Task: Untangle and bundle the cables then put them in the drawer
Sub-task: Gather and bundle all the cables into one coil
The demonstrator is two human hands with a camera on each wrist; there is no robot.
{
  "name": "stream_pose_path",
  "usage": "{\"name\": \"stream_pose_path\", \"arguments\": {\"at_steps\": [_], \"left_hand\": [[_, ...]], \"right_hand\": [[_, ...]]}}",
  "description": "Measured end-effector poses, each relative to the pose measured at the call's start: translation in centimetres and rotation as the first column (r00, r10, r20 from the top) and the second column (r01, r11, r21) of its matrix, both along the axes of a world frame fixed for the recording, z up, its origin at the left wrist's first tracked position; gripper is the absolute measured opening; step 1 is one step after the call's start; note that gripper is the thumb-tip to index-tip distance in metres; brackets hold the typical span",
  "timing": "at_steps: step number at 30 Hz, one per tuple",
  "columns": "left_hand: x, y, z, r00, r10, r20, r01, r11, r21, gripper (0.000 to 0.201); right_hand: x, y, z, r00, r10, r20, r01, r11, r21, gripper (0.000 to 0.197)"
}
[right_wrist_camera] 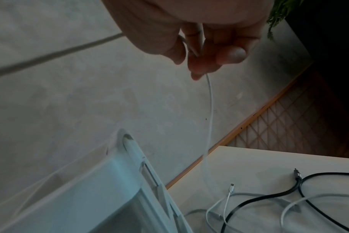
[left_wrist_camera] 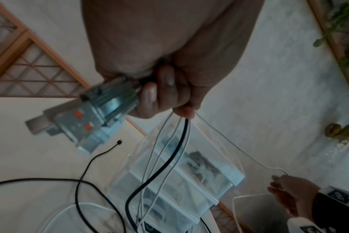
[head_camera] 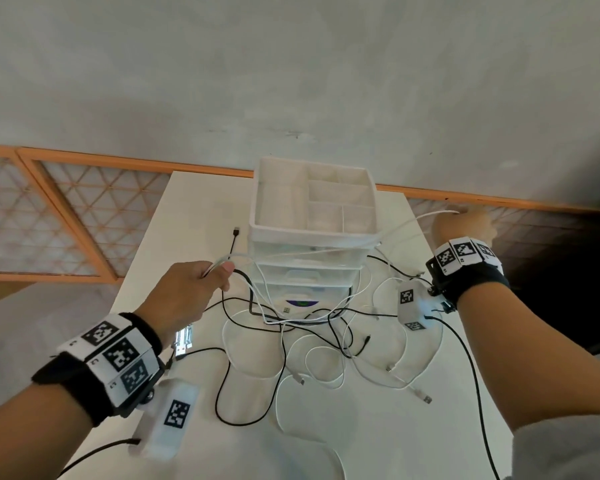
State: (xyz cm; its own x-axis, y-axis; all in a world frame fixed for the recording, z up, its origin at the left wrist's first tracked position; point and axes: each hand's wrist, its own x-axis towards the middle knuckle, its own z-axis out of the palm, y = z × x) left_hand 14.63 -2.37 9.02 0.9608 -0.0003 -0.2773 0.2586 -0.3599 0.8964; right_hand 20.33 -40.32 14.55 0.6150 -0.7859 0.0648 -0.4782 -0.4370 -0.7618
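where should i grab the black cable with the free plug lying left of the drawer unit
Pinch the black cable just behind its plug, coming down from above on the left. That end lies flat and alone on the table, clear of the tangle and the drawer unit.

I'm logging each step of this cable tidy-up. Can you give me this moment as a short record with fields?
left hand: grips several strands, white and black, lifted above the tangle
right hand: pinches a white cable, raised to the right of the drawer unit
white cable path: runs across the drawer unit's front between the hands
drawer unit: white, on the table, drawers look closed
tangle: black and white cables still knotted on the table
bundled: nothing yet
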Motion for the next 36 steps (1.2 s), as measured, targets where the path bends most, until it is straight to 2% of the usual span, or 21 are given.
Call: {"name": "stream_pose_path", "arguments": {"at_steps": [4, 6, 9, 11, 13, 15, 16, 17, 18, 19, 20, 22, 24, 25, 26, 28, 30, 32, 33, 34, 36], "left_hand": [[0.1, -1.3, 0.2, 0.996, -0.087, 0.030, 0.084, 0.993, 0.083, 0.041], [0.1, -2.2, 0.5, 0.990, -0.135, 0.050, 0.127, 0.982, 0.137, 0.039], [0.4, -3.3, 1.3, 0.973, -0.205, 0.103, 0.181, 0.963, 0.200, 0.035], [0.4, -3.6, 1.9, 0.956, -0.254, 0.149, 0.218, 0.951, 0.218, 0.034], [0.3, -3.9, 2.4, 0.937, -0.301, 0.179, 0.258, 0.939, 0.229, 0.035], [0.1, -4.8, 3.5, 0.901, -0.379, 0.210, 0.331, 0.915, 0.231, 0.031], [-0.1, -5.4, 4.1, 0.871, -0.430, 0.239, 0.378, 0.895, 0.236, 0.029], [-0.2, -6.1, 4.7, 0.830, -0.487, 0.273, 0.432, 0.870, 0.240, 0.029], [-0.5, -6.8, 5.3, 0.788, -0.534, 0.307, 0.481, 0.844, 0.237, 0.028], [-0.8, -7.3, 5.8, 0.750, -0.567, 0.341, 0.517, 0.824, 0.232, 0.027], [-1.1, -7.6, 6.2, 0.731, -0.576, 0.367, 0.537, 0.816, 0.213, 0.029], [-1.5, -7.4, 6.6, 0.768, -0.553, 0.322, 0.545, 0.829, 0.123, 0.040], [-1.6, -6.2, 5.7, 0.794, -0.570, 0.212, 0.558, 0.821, 0.117, 0.045], [-1.6, -5.8, 4.8, 0.787, -0.598, 0.153, 0.571, 0.799, 0.186, 0.042], [-1.7, -5.4, 3.8, 0.780, -0.619, 0.095, 0.579, 0.770, 0.269, 0.039], [-2.0, -5.2, 1.7, 0.813, -0.581, 0.039, 0.525, 0.759, 0.385, 0.036], [-2.4, -5.1, -0.1, 0.885, -0.463, 0.038, 0.411, 0.818, 0.402, 0.035], [-2.7, -4.7, -1.4, 0.928, -0.369, 0.051, 0.319, 0.856, 0.406, 0.034], [-2.8, -4.4, -2.1, 0.940, -0.339, 0.050, 0.293, 0.871, 0.393, 0.034], [-2.9, -4.2, -2.5, 0.948, -0.314, 0.050, 0.274, 0.887, 0.372, 0.033], [-3.1, -4.1, -2.7, 0.957, -0.286, 0.040, 0.254, 0.900, 0.356, 0.033]], "right_hand": [[1.6, -0.1, -1.9, 0.962, 0.274, 0.014, -0.274, 0.962, -0.019, 0.030], [2.1, -0.5, -2.6, 0.913, 0.406, 0.034, -0.407, 0.913, 0.019, 0.052], [2.0, -1.3, -3.1, 0.863, 0.492, -0.110, -0.490, 0.870, 0.046, 0.082], [0.8, -0.9, -2.7, 0.888, 0.444, -0.116, -0.448, 0.894, -0.003, 0.072], [-1.5, 0.9, -1.9, 0.919, 0.389, 0.073, -0.388, 0.921, -0.030, 0.052], [-4.5, 4.7, -0.8, 0.783, 0.564, 0.262, -0.593, 0.804, 0.039, 0.050], [-6.2, 7.3, -0.3, 0.654, 0.711, 0.259, -0.749, 0.656, 0.093, 0.056], [-7.3, 9.2, -0.5, 0.515, 0.835, 0.193, -0.857, 0.495, 0.145, 0.061], [-8.1, 10.7, -1.2, 0.413, 0.908, 0.072, -0.903, 0.398, 0.161, 0.059], [-8.2, 11.4, -2.2, 0.356, 0.933, -0.056, -0.926, 0.361, 0.112, 0.047], [-7.9, 11.4, -2.7, 0.363, 0.917, -0.169, -0.925, 0.376, 0.055, 0.031], [-6.5, 9.3, -3.6, 0.479, 0.823, -0.305, -0.847, 0.525, 0.085, 0.010], [-5.4, 6.7, -3.9, 0.747, 0.634, -0.199, -0.652, 0.757, -0.040, 0.010], [-5.3, 5.8, -4.0, 0.839, 0.541, -0.058, -0.544, 0.827, -0.144, 0.006], [-5.6, 5.5, -4.1, 0.860, 0.505, 0.081, -0.482, 0.853, -0.198, 0.011], [-6.4, 6.1, -5.1, 0.796, 0.587, 0.148, -0.564, 0.808, -0.171, 0.040], [-7.6, 6.4, -8.1, 0.779, 0.627, 0.021, -0.625, 0.778, -0.063, 0.065], [-9.1, 6.3, -11.9, 0.828, 0.540, -0.149, -0.538, 0.841, 0.059, 0.067], [-9.8, 6.3, -13.7, 0.813, 0.497, -0.303, -0.499, 0.863, 0.076, 0.068], [-10.4, 6.3, -15.5, 0.725, 0.492, -0.482, -0.510, 0.854, 0.105, 0.074], [-11.6, 7.1, -18.5, 0.468, 0.537, -0.702, -0.595, 0.778, 0.200, 0.088]]}}
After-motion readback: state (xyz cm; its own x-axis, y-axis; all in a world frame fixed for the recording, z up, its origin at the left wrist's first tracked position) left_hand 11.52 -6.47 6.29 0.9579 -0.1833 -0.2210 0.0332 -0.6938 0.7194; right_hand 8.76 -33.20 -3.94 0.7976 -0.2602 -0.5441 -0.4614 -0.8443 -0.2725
